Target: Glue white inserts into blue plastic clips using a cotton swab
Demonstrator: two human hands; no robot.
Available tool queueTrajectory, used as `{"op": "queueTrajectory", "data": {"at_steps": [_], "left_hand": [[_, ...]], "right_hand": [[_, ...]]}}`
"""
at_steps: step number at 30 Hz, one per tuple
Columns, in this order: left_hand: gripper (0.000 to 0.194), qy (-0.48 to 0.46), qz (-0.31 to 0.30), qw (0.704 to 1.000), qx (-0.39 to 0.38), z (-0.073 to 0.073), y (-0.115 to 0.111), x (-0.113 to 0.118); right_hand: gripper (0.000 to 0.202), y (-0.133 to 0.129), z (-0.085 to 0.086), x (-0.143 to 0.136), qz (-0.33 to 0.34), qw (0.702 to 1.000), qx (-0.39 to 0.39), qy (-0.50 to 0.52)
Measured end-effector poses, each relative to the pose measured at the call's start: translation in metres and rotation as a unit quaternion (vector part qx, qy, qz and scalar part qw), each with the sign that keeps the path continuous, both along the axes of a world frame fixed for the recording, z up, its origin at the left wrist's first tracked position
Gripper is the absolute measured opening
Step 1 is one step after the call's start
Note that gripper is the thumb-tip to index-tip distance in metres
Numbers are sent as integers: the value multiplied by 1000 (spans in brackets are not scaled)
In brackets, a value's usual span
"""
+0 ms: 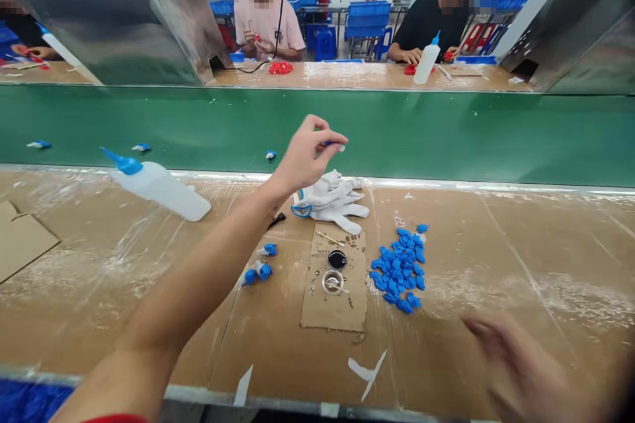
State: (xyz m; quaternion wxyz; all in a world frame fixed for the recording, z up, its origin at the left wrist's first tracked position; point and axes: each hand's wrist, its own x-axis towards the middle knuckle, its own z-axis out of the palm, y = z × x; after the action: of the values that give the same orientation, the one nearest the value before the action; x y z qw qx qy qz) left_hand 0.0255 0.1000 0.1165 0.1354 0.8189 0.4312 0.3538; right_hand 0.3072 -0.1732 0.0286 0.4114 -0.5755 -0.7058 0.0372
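Note:
My left hand reaches out over the near edge of the green belt. Its thumb and fingers pinch a small blue and white piece, mostly hidden by the fingertips. At the lower right, my right hand is smeared by motion over the table, and its fingers cannot be made out. Left of that hand lies a pile of small blue pieces. A cardboard sheet carries a cup of dark liquid and a clear cup. Several blue and white pieces rest beside the sheet.
White gloves lie behind the cardboard sheet. A white squeeze bottle with a blue nozzle lies at left. Small blue and white pieces sit on the belt. Across it, people work near red pieces and an upright bottle.

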Motion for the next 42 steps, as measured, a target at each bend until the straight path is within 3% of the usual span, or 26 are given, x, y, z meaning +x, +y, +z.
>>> {"op": "queueTrajectory", "data": {"at_steps": [2,4,6,8,10,12,15,17,18,20,24,27,29,34,38,42], "left_hand": [[23,-106,-14,994,38,-1,-56,-36],[23,-172,-15,985,5,-13,-111,-64],[24,-230,-20,971,-66,-35,-157,-79],[23,-307,-6,941,-143,-62,-189,-83],[19,-405,28,890,-206,-87,-208,-79],[18,-515,62,814,-260,-105,-218,-72],[26,-628,95,700,-326,-115,-223,-63],[29,-638,108,681,-343,-116,-226,-61],[28,-624,115,694,-340,-116,-228,-61],[26,-573,125,746,-317,-116,-232,-61],[41,-465,124,838,-258,-115,-238,-60],[37,-363,107,904,-196,-115,-239,-59],[35,-310,90,932,-162,-115,-237,-59],[35,-297,36,944,-142,-112,-235,-55],[60,-335,65,926,-159,-112,-237,-46],[32,-289,75,943,-146,-106,-238,-40]], "right_hand": [[20,10,1,-31,101,994,-19,-47],[21,26,2,-59,185,978,-48,-80],[16,42,1,-78,226,968,-58,-89],[10,52,-2,-89,240,966,-53,-81],[10,56,-4,-94,243,966,-47,-71],[12,57,-4,-97,237,968,-40,-73],[10,61,-2,-105,226,970,-19,-92],[9,64,-1,-111,219,970,7,-107],[8,66,0,-114,216,970,17,-113],[8,68,-1,-118,216,969,26,-119],[8,70,-5,-121,222,970,15,-101],[9,71,-4,-117,216,973,7,-81],[10,71,2,-112,209,976,-3,-62],[15,62,23,-98,163,986,-28,35],[21,52,40,-102,142,985,-1,98],[20,48,50,-116,150,981,21,120]]}}
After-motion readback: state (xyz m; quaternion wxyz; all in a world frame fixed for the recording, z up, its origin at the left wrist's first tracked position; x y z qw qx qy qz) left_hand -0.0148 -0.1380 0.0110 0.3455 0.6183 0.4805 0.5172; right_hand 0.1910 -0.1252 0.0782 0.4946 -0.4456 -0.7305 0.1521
